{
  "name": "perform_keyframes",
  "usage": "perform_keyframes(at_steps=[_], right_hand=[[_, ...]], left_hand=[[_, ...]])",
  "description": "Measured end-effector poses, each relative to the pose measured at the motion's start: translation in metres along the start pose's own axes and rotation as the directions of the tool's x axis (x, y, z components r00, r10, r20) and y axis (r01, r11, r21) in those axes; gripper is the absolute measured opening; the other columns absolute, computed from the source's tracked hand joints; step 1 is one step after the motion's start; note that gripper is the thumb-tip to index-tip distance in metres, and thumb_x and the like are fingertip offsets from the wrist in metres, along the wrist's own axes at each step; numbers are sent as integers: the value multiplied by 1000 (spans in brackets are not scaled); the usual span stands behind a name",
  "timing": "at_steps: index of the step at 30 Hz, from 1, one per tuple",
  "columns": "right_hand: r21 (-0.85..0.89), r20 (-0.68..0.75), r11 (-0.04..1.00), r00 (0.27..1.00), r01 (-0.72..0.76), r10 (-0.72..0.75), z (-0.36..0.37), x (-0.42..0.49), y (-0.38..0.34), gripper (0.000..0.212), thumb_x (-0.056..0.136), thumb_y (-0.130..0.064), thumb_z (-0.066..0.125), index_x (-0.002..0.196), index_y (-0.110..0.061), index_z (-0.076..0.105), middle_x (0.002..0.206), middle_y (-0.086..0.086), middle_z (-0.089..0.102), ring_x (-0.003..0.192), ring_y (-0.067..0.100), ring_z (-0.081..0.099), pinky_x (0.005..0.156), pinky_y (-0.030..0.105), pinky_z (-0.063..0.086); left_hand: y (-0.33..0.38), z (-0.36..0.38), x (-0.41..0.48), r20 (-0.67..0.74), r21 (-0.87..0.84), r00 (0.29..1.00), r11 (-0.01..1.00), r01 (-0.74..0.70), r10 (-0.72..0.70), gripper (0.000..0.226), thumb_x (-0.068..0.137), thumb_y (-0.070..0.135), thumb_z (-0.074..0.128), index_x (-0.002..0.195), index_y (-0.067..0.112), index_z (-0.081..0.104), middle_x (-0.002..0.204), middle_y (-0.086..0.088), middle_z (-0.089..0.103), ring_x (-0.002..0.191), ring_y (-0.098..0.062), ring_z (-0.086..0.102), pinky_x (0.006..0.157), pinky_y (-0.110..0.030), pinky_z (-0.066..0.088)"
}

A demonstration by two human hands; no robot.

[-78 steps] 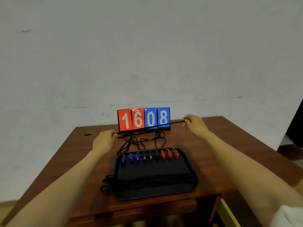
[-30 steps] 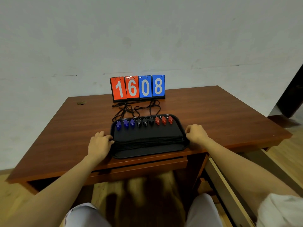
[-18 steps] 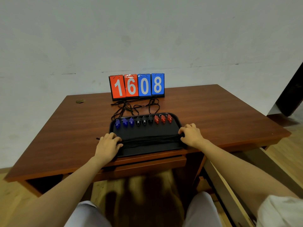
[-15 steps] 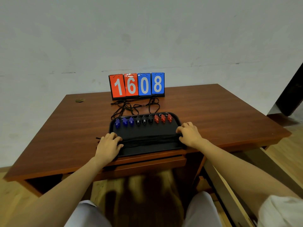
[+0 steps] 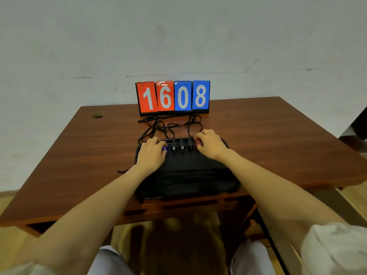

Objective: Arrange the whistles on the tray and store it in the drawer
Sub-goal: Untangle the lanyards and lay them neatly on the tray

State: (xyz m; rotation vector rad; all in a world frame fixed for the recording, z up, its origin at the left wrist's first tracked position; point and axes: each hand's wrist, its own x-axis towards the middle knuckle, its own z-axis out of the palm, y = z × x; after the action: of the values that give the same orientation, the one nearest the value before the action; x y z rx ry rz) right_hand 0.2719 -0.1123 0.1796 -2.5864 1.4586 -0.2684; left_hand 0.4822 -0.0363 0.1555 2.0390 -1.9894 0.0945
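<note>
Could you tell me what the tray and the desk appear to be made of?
The tray looks like matte black plastic: dull, even surface and a rounded moulded rim. The desk looks like reddish-brown wood or wood veneer, with visible grain streaks and a soft sheen.

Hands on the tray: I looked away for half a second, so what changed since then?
Both hands moved from the tray's near side corners up to the far row of whistles. The left hand now covers the blue whistles; the right hand covers the red ones. Whether either has a grip cannot be told. Unchanged: tray, black whistles, cords, scoreboard.
</note>
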Motion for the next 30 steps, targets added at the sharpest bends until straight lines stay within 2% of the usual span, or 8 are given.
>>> perform_keyframes(at_steps=[9, 13, 18, 21, 24, 28, 30], right_hand=[[2, 85, 997, 994, -71, 70, 12, 125, 13, 36, 99, -13, 36, 131, -13, 52, 131, 11, 51, 121, 31, 44, 97, 44, 43], [70, 121, 993, 989, -91, 83, 28, 171, 19, 37, 100, -12, 37, 134, -14, 51, 133, 12, 52, 122, 32, 45, 98, 46, 44], [92, 144, 991, 986, -95, 81, 53, 206, 22, 34, 99, -18, 44, 132, -14, 51, 132, 11, 52, 121, 32, 46, 98, 46, 44], [1, 127, 995, 987, -103, 102, 67, 209, 25, 26, 97, -8, 44, 121, -7, 52, 125, 15, 49, 117, 35, 44, 89, 43, 45], [-31, 65, 995, 993, -100, 102, 72, 205, 30, 21, 96, -3, 42, 115, -5, 52, 118, 16, 52, 112, 35, 46, 81, 42, 44], [211, 12, 961, 983, -182, 183, 56, 199, 38, 18, 97, -10, 45, 103, -9, 61, 107, 12, 64, 95, 31, 59, 74, 40, 49], [348, -86, 918, 969, -189, 232, 41, 195, 37, 20, 97, -15, 49, 104, -12, 66, 106, 8, 65, 98, 25, 59, 76, 35, 49]], left_hand=[[-20, 23, 114, 148, -31, 986, 996, 85, -79, 36, 95, 15, 45, 129, 14, 55, 131, -10, 48, 121, -31, 43, 96, -42, 41], [-27, 41, 152, 214, -6, 974, 997, 73, -70, 42, 95, 8, 41, 136, 14, 47, 136, -12, 44, 123, -34, 40, 97, -45, 41], [-32, 62, 177, 273, 25, 962, 999, 21, -27, 43, 97, 12, 39, 140, 17, 43, 138, -11, 43, 127, -33, 38, 96, -46, 37], [-37, 73, 179, 287, 71, 957, 997, 17, -37, 38, 98, 19, 42, 136, 17, 47, 131, -12, 49, 122, -33, 42, 95, -43, 38], [-47, 76, 177, 224, 102, 967, 990, 101, -122, 37, 96, 12, 44, 133, 13, 48, 127, -15, 53, 116, -35, 47, 92, -42, 39], [-50, 72, 175, 237, 119, 955, 981, 151, -176, 39, 93, 7, 47, 133, 10, 48, 127, -15, 54, 117, -35, 48, 95, -43, 38], [-46, 67, 173, 269, 120, 947, 981, 150, -177, 40, 94, 9, 47, 134, 8, 45, 130, -15, 51, 119, -35, 46, 97, -43, 37]])
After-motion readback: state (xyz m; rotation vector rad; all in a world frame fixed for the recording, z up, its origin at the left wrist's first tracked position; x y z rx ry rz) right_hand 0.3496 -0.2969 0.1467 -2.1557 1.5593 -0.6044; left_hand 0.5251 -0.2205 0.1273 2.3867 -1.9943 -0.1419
